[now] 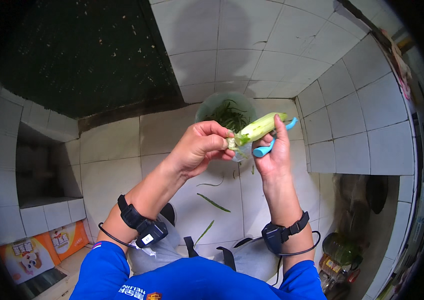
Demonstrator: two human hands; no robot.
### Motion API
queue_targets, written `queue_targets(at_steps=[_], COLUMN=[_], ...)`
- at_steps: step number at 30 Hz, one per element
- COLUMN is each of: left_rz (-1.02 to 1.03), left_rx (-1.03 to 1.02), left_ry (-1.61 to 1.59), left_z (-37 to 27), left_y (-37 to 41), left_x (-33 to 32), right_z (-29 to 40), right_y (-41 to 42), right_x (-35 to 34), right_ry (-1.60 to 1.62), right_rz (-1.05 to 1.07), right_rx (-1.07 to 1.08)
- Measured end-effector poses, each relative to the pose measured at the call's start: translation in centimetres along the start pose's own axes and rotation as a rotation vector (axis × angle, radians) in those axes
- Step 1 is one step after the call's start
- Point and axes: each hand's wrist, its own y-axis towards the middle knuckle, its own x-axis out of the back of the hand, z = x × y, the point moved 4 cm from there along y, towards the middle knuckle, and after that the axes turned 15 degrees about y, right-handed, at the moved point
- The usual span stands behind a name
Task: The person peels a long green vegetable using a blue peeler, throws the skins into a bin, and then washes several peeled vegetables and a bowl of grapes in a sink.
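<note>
A long, mostly peeled pale-green vegetable is held at a slant over the near rim of a translucent bin. My right hand grips it with the thumb along its side, and also holds a light-blue-handled tool, likely a peeler, whose blade is mostly hidden. With its fingertips, my left hand pinches a pale bit at the vegetable's near end; whether that bit is still attached is hard to tell. Green peelings lie inside the bin.
Loose green peel strips lie on the tiled floor. Tiled walls rise ahead and to the right, with a dark panel at upper left. Orange-and-white cartons stand lower left; bottles stand lower right.
</note>
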Motion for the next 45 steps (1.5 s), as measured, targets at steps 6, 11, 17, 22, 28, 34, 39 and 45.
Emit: queue_targets(at_steps=[6, 11, 17, 22, 28, 34, 39, 45], left_rz=[0.082, -0.153, -0.291, -0.303, -0.329, -0.350, -0.347, -0.373], left_rx=[0.009, -0.094, -0.539, -0.348, -0.259, -0.114, -0.366, -0.422], left_ry=[-0.134, 0.254, 0.865, 0.740, 0.629, 0.286, 0.836, 1.718], left_z=[0.0, 0.8, -0.2, 0.5, 1.7, 3.4, 4.3, 5.3], left_y=[0.8, 2.2, 2.2, 3.2, 4.1, 5.0, 6.0, 6.8], left_x=[0.0, 0.4, -0.3, 0.9, 1.9, 3.8, 4.5, 5.5], right_z=[2.2, 3.0, 2.0, 1.6, 0.8, 1.0, 1.8, 2.2], right_y=[-0.1, -1.0, -1.1, -1.3, -1.0, -0.6, -0.6, -1.7], right_x=[1.1, 0.6, 0.1, -0.1, 0.3, 1.9, 3.0, 4.9], right_ry=[0.011, -0.209, -0.312, -0.334, -0.344, -0.198, -0.201, -0.260], right_rz=[-0.046, -0.047, 0.001, 0.003, 0.007, -0.119, -0.094, -0.106], right_rx=[0.168, 0.464, 0.533, 0.541, 0.588, 0.495, 0.435, 0.408])
